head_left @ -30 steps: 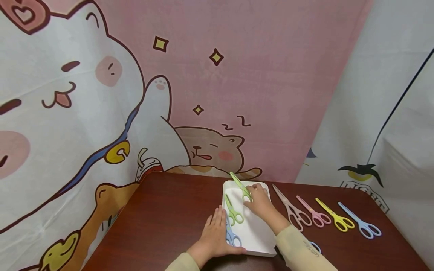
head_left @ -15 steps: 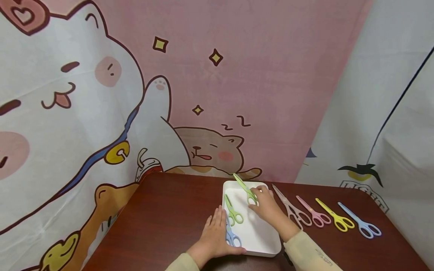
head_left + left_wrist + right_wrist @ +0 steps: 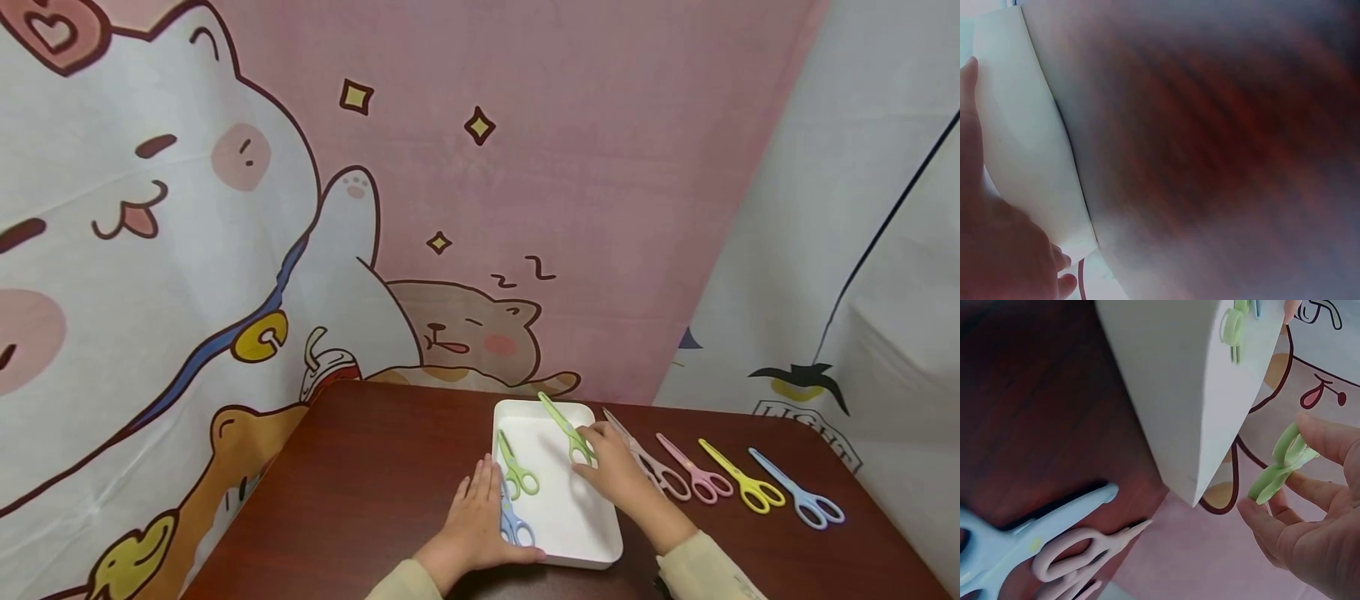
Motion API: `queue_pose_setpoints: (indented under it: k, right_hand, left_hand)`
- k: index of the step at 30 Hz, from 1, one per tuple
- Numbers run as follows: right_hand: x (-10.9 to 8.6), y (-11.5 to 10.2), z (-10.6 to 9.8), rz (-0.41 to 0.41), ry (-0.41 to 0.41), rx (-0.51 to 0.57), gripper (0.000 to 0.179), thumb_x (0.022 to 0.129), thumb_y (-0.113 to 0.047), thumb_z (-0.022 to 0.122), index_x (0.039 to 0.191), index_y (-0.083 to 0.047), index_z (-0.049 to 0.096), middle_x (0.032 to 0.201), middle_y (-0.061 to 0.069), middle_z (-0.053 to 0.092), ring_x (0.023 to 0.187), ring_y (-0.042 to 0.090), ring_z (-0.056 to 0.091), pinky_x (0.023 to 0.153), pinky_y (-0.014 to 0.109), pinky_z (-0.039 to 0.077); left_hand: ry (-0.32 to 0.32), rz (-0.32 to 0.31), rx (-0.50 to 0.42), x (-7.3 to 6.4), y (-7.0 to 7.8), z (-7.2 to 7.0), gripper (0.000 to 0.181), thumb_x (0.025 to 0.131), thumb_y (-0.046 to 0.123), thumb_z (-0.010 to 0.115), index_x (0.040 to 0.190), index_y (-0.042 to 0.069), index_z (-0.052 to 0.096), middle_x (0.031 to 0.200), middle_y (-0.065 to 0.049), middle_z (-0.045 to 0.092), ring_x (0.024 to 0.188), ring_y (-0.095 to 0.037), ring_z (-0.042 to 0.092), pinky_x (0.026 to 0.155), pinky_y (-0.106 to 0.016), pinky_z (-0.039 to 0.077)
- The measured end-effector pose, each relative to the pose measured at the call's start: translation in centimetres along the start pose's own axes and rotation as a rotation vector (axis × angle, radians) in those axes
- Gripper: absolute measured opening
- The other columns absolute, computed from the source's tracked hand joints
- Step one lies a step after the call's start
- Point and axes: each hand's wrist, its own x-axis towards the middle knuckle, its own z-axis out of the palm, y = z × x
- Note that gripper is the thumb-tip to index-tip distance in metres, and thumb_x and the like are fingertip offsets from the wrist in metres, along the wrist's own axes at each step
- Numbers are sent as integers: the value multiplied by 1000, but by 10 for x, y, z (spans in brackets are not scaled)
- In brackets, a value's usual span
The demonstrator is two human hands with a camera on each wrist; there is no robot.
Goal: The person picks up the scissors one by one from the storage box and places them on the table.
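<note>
My right hand (image 3: pixel 615 471) pinches a pair of light green scissors (image 3: pixel 558 417) by the finger loops, blades pointing up and away, over the right side of a white tray (image 3: pixel 573 533). In the right wrist view the loops (image 3: pixel 1272 478) sit between thumb and fingertips. My left hand (image 3: pixel 472 521) lies along the tray's left side, fingers straight, with its thumb at the front edge. Inside the tray are a second green pair of scissors (image 3: pixel 510 457) and, beside the left fingers, a blue pair (image 3: pixel 512 525), partly hidden. The tray's outer wall (image 3: pixel 1029 125) shows in the left wrist view.
Right of the tray, on the dark brown table (image 3: pixel 375 467), lie large pale pink scissors (image 3: pixel 627 435) partly behind my right hand, then pink scissors (image 3: pixel 678 456), yellow scissors (image 3: pixel 727 462) and light blue scissors (image 3: pixel 778 475). A cartoon-printed cloth (image 3: pixel 600 208) hangs behind the table.
My right hand has moved rightward and slightly nearer over the tray, carrying the green scissors with it. The left hand and the tray have stayed in place.
</note>
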Motion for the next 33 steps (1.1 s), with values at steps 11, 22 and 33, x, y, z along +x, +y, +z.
queue_pose_setpoints:
  k: [11,22,33]
  right_hand:
    - [-15,20,-12,32,-10,-11,56,75,-15,78,123,6,58,122,28,51,105,47,49,84,56,44]
    - [-27,33,-16,89,-27,-15,53,77,-15,77,122,5,58,122,29,50,105,47,48,80,58,45]
    - [-42,52,-20,19,50,-50,56,71,-14,81,119,6,60,113,31,54,101,50,52,82,63,40]
  left_hand:
    - [3,-7,-26,0,0,-2,145,47,100,40,150,-1,17,158,-19,12,145,-30,16,113,-48,23]
    - [-8,-17,-43,-1,-1,-1,145,47,100,39,150,1,17,158,-17,11,146,-28,15,113,-49,23]
    - [-10,-14,-59,-2,1,-4,144,48,99,42,150,0,17,158,-18,12,145,-28,16,113,-47,25]
